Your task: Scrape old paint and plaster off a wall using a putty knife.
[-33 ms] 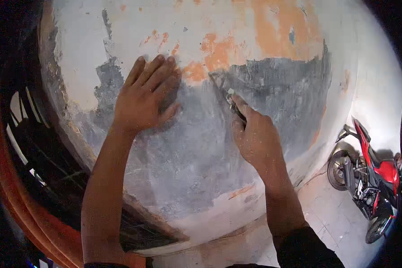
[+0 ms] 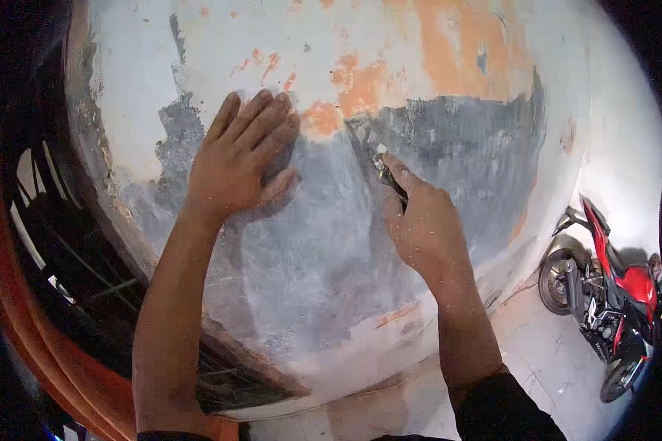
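Observation:
My left hand (image 2: 239,165) lies with its fingers stretched out on a wall (image 2: 301,242) that shows white, orange and rough grey patches. To its right, my right hand (image 2: 426,220) grips a scraper (image 2: 381,165) with a dark handle and a thin blade. The blade rests at the wall's surface, just right of a small orange patch, where the grey area meets the paint. The fingers of my right hand are wrapped round the handle, with the thumb and index finger along it.
A red and black motorcycle (image 2: 632,290) stands at the right on a pale tiled floor (image 2: 529,345), beside a white wall. Along the left are a dark glossy surface (image 2: 59,242) and an orange-brown curved edge (image 2: 48,345).

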A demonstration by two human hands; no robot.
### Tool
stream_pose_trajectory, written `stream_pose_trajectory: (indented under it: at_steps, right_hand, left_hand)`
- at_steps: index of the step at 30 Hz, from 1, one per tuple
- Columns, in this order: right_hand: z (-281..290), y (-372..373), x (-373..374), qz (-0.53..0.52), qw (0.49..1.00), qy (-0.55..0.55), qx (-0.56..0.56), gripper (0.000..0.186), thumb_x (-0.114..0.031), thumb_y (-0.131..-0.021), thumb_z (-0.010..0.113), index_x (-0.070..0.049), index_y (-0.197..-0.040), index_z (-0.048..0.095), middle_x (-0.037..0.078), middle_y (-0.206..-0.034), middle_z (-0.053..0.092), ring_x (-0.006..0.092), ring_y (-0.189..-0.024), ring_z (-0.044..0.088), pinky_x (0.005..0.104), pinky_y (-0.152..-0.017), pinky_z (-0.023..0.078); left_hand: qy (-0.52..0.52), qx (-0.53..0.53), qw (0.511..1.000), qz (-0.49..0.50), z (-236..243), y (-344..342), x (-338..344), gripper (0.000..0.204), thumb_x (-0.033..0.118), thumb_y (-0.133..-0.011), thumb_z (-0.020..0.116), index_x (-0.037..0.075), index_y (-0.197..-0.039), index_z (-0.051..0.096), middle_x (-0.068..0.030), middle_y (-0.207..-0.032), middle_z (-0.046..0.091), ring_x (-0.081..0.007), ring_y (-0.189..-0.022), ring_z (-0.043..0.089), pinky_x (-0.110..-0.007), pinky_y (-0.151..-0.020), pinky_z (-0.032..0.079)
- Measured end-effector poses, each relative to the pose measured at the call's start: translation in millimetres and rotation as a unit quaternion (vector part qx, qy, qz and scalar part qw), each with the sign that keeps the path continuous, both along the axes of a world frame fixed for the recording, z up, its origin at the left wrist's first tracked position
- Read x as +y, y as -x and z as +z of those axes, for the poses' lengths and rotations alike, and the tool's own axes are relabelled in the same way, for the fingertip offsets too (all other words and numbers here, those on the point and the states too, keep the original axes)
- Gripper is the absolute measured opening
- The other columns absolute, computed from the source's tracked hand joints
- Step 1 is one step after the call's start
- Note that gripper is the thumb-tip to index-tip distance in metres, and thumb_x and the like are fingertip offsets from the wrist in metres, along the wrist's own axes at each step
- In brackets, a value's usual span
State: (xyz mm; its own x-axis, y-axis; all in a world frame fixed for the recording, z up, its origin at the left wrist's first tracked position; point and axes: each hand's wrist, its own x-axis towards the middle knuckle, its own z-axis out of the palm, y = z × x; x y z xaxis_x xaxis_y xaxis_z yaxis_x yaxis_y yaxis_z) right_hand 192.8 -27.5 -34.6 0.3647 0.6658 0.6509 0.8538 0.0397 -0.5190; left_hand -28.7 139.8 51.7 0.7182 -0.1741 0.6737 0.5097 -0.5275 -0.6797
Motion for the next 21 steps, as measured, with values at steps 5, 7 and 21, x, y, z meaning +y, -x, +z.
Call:
stream_pose_trajectory:
  at_steps: [5,7,21]
  right_hand:
    - [-28,4,-7,-0.005,0.999,0.049,-0.014,0.049,-0.023,-0.103,0.055,-0.013,-0.151,0.053,0.026,-0.097,0.072,0.0432,-0.092,0.072,0.0540,-0.081,0.057]
    - [-10,6,-7,-0.018,0.994,0.104,0.008,0.050,-0.024,-0.102,0.055,-0.013,-0.151,0.053,0.026,-0.101,0.072,0.0427,-0.094,0.072,0.0535,-0.084,0.057]
    - [10,8,-3,-0.012,1.000,0.011,-0.016,0.054,-0.022,-0.101,0.054,-0.012,-0.154,0.048,0.025,-0.094,0.072,0.0416,-0.091,0.072,0.0543,-0.082,0.057]
  left_hand:
    - [-0.005,-0.001,1.000,0.003,0,7,3,0.059,0.045,-0.088,0.073,0.017,-0.139,0.063,-0.0047,-0.158,0.049,-0.0262,-0.150,0.040,-0.052,-0.128,0.025]
    - [-0.005,-0.003,1.000,0.006,-3,2,3,0.058,0.046,-0.089,0.072,0.017,-0.139,0.063,-0.0051,-0.158,0.049,-0.0259,-0.150,0.040,-0.053,-0.128,0.024]
    - [-0.011,0.000,1.000,0.008,0,2,2,0.059,0.046,-0.090,0.071,0.017,-0.141,0.062,-0.0054,-0.158,0.049,-0.0271,-0.149,0.042,-0.053,-0.128,0.025]
